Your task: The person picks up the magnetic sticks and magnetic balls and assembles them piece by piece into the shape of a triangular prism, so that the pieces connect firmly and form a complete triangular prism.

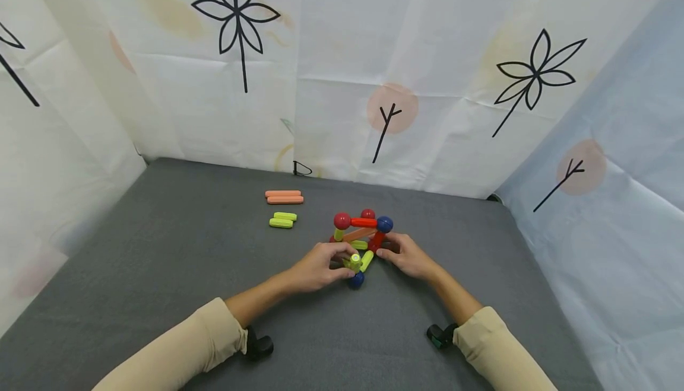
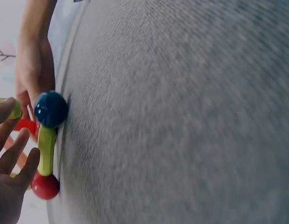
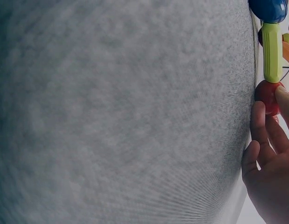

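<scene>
A frame of balls and rods stands on the grey table. On its top are red balls [image 1: 342, 221], a blue ball [image 1: 385, 224] and a red rod [image 1: 364, 222]. My left hand [image 1: 320, 267] pinches a yellow-green rod [image 1: 355, 261] that points upward, above the near blue ball [image 1: 356, 280]. Whether that rod touches the ball cannot be told. At the right side, my right hand [image 1: 407, 254] grips a low red ball [image 3: 266, 97] between thumb and fingers. From this ball a yellow-green rod [image 3: 272, 53] runs to the near blue ball. The left hand partly hides the frame's left side.
Two orange rods [image 1: 285, 200] lie side by side at the back, left of the frame. Nearer, two short yellow-green rods [image 1: 281, 223] lie together. White patterned cloth [image 1: 342, 82] hangs along the rear and sides of the grey table [image 1: 187, 231].
</scene>
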### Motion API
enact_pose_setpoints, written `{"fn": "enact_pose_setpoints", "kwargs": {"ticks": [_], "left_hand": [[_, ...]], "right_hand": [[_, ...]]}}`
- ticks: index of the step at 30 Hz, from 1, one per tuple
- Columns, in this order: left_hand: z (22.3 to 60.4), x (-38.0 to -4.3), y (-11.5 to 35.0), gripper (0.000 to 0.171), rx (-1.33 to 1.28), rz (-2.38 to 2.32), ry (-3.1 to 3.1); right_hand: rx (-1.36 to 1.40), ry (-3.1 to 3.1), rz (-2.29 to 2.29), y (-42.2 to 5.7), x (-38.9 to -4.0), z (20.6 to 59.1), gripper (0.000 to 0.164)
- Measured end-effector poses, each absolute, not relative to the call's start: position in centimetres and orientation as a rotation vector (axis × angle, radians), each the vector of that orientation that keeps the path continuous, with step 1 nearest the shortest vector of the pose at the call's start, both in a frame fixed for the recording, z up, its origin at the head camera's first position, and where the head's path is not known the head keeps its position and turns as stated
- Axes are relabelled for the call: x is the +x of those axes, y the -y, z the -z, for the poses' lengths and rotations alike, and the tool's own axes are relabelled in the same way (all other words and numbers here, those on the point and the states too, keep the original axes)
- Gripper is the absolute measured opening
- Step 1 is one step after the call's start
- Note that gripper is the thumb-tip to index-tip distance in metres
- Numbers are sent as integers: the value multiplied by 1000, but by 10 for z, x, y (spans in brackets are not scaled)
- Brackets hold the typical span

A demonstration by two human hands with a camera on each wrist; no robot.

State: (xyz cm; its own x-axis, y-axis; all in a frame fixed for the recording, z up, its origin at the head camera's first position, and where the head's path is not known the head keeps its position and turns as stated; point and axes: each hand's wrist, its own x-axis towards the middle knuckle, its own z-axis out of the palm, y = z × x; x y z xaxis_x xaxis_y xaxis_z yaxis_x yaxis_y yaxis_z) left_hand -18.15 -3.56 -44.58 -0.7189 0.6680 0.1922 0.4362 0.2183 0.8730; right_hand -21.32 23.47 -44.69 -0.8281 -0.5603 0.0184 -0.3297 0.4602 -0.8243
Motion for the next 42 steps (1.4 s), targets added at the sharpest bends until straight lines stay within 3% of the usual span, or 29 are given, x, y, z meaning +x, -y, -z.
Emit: {"fn": "enact_pose_setpoints", "kwargs": {"ticks": [13, 21, 29, 42], "left_hand": [[449, -183, 35, 31, 1078, -1399, -2342], [450, -202, 64, 22, 878, -1517, -2506], [458, -226, 67, 49, 767, -1427, -2522], [462, -240, 60, 31, 891, -1313, -2482]], "right_hand": [[-768, -2439, 1308, -234, -215, 448, 36], [-767, -2475, 1291, -234, -214, 445, 36], [-775, -2469, 1303, -234, -214, 448, 36], [-759, -2421, 1249, -242, -226, 430, 34]]}}
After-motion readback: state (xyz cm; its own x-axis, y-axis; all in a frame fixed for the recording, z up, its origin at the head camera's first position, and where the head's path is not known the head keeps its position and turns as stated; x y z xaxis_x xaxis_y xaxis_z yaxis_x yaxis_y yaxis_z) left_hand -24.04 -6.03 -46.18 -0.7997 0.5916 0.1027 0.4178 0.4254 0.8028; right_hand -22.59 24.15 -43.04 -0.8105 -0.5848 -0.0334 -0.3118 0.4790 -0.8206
